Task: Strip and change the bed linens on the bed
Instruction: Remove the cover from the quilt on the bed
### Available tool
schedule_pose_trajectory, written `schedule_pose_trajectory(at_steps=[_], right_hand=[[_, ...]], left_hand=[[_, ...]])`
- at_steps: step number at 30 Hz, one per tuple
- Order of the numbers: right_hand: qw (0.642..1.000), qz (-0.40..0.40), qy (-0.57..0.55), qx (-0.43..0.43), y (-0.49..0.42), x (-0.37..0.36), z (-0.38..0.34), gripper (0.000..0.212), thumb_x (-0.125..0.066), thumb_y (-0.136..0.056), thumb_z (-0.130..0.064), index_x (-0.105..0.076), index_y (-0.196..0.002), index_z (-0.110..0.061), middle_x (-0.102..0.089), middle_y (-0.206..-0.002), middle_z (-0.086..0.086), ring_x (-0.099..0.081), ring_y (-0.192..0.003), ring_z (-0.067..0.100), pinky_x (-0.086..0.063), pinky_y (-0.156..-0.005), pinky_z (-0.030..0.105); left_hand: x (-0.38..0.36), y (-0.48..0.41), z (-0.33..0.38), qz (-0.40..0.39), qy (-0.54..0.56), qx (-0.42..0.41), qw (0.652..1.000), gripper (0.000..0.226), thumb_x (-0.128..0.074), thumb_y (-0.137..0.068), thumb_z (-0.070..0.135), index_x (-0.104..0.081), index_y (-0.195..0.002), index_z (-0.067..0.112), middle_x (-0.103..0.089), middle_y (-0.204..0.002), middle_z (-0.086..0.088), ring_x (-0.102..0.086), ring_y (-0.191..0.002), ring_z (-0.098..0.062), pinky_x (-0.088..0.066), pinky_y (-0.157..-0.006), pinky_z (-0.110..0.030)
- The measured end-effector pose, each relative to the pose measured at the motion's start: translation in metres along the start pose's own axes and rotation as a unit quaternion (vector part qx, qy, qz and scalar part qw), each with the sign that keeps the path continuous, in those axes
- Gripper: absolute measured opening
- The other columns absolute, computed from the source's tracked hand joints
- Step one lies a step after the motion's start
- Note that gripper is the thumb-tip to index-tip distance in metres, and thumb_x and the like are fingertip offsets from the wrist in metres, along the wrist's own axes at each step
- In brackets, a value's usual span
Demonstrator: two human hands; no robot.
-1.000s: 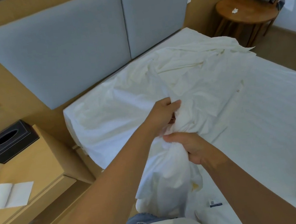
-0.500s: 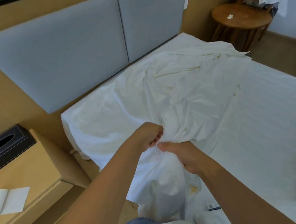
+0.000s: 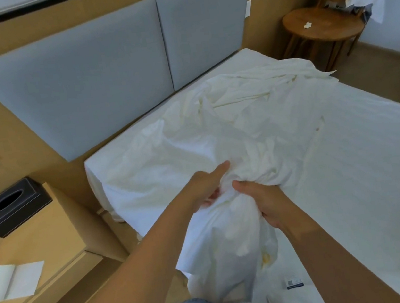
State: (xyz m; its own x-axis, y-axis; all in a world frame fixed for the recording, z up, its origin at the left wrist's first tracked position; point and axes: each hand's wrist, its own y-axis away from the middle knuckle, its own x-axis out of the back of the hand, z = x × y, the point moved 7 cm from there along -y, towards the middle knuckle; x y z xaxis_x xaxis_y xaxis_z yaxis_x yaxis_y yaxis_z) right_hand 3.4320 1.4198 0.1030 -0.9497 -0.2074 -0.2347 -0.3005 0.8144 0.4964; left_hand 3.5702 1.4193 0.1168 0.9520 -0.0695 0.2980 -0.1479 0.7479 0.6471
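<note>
Bed linen, item one: loose crumpled white cloth sheet, heaped on the mattress from centre out to 1 o'clock, with its near end gathered into a rope hanging toward 6 o'clock. I read the step as stripping, roughly midway. My right hand is clenched around the gathered neck; my left hand clutches a fold just beside it, forefinger stretched out. The next move calls for a hand-over-hand reach and a steady haul, so the far edge slides off without snagging.
White striped mattress cover, 3 o'clock.
Grey padded headboard, 10 o'clock.
Light wooden nightstand, 8 o'clock.
Round brown wooden table, 1 o'clock.
Black tissue box, 9 o'clock.
</note>
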Motion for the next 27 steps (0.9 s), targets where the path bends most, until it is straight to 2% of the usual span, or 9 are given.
schedule_pose_trajectory(at_steps=[2, 6, 9, 12, 15, 18, 20, 23, 27], right_hand=[[0.999, 0.013, 0.045, -0.007, 0.0, -0.003, 0.005, 0.037, -0.073, -0.077, -0.03, -0.062, -0.111, -0.02, -0.068, -0.107, 0.0, -0.064, -0.098, 0.014, -0.05, -0.08, 0.027], [0.996, -0.006, 0.087, -0.026, 0.004, -0.013, 0.019, 0.034, -0.071, -0.076, -0.039, -0.061, -0.106, -0.026, -0.067, -0.104, -0.005, -0.063, -0.093, 0.007, -0.048, -0.071, 0.019], [0.997, -0.009, 0.068, -0.027, 0.005, -0.013, 0.022, 0.034, -0.071, -0.077, -0.036, -0.061, -0.107, -0.026, -0.069, -0.098, -0.008, -0.066, -0.086, 0.003, -0.05, -0.063, 0.014], [0.998, -0.018, 0.043, -0.034, 0.004, -0.01, 0.022, 0.047, -0.073, -0.07, -0.034, -0.061, -0.113, -0.021, -0.068, -0.106, 0.0, -0.065, -0.097, 0.014, -0.054, -0.08, 0.026], [0.996, -0.063, 0.032, -0.054, 0.006, -0.011, 0.023, 0.058, -0.07, -0.073, -0.03, -0.057, -0.124, -0.006, -0.066, -0.117, 0.012, -0.062, -0.11, 0.027, -0.047, -0.099, 0.042], [0.996, -0.073, 0.019, -0.054, 0.008, -0.009, 0.028, 0.062, -0.073, -0.064, -0.031, -0.06, -0.121, -0.008, -0.069, -0.112, 0.01, -0.064, -0.106, 0.025, -0.05, -0.094, 0.039], [0.996, -0.078, -0.004, -0.052, 0.009, -0.011, 0.031, 0.06, -0.073, -0.064, -0.029, -0.062, -0.119, -0.009, -0.07, -0.11, 0.01, -0.066, -0.104, 0.025, -0.052, -0.09, 0.038], [0.995, -0.083, -0.036, -0.043, 0.008, -0.013, 0.029, 0.043, -0.074, -0.063, -0.026, -0.073, -0.104, -0.014, -0.073, -0.1, 0.007, -0.07, -0.092, 0.021, -0.056, -0.072, 0.031], [0.992, -0.098, -0.055, -0.051, 0.006, -0.018, 0.02, 0.043, -0.077, -0.056, -0.019, -0.071, -0.098, -0.012, -0.074, -0.093, 0.008, -0.071, -0.084, 0.021, -0.056, -0.062, 0.03]], left_hand=[[-0.011, -0.004, -0.017, -0.036, -0.016, 0.046, 0.998, 0.05, -0.055, -0.084, 0.058, -0.057, -0.067, 0.012, -0.054, -0.048, 0.002, -0.047, -0.041, -0.01, -0.036, -0.043, -0.016], [-0.021, -0.007, -0.018, -0.054, -0.045, 0.069, 0.995, 0.033, -0.042, -0.087, 0.002, -0.037, -0.056, 0.012, -0.037, -0.04, 0.0, -0.03, -0.033, -0.009, -0.023, -0.037, -0.017], [-0.024, -0.005, -0.021, -0.09, 0.038, 0.095, 0.991, 0.019, -0.05, -0.09, 0.017, -0.051, -0.072, 0.01, -0.052, -0.07, -0.007, -0.047, -0.06, -0.015, -0.036, -0.058, -0.021], [-0.024, -0.007, -0.021, -0.098, 0.064, 0.107, 0.987, 0.055, -0.051, -0.085, 0.062, -0.06, -0.108, 0.013, -0.061, -0.104, -0.004, -0.058, -0.097, -0.021, -0.045, -0.081, -0.03], [-0.02, -0.01, -0.024, -0.068, -0.017, 0.123, 0.99, 0.05, -0.055, -0.081, 0.064, -0.056, -0.088, 0.014, -0.053, -0.086, -0.001, -0.051, -0.08, -0.018, -0.041, -0.065, -0.027], [-0.017, -0.009, -0.019, -0.039, -0.032, 0.119, 0.992, 0.025, -0.063, -0.084, 0.031, -0.049, -0.071, 0.014, -0.05, -0.07, 0.0, -0.046, -0.065, -0.012, -0.037, -0.054, -0.02], [-0.009, -0.01, -0.01, 0.014, 0.011, 0.074, 0.997, 0.027, -0.062, -0.086, 0.012, -0.045, -0.064, 0.012, -0.044, -0.062, -0.002, -0.04, -0.055, -0.013, -0.033, -0.048, -0.019], [0.005, 0.001, 0.026, 0.093, 0.121, -0.119, 0.981, 0.04, -0.065, -0.082, 0.003, -0.037, -0.055, 0.015, -0.037, -0.061, -0.007, -0.037, -0.055, -0.018, -0.031, -0.054, -0.026], [-0.018, 0.031, 0.075, 0.015, 0.117, -0.256, 0.96, 0.028, -0.071, -0.082, 0.013, -0.049, -0.063, 0.011, -0.041, -0.063, -0.004, -0.041, -0.057, -0.011, -0.033, -0.053, -0.02]])
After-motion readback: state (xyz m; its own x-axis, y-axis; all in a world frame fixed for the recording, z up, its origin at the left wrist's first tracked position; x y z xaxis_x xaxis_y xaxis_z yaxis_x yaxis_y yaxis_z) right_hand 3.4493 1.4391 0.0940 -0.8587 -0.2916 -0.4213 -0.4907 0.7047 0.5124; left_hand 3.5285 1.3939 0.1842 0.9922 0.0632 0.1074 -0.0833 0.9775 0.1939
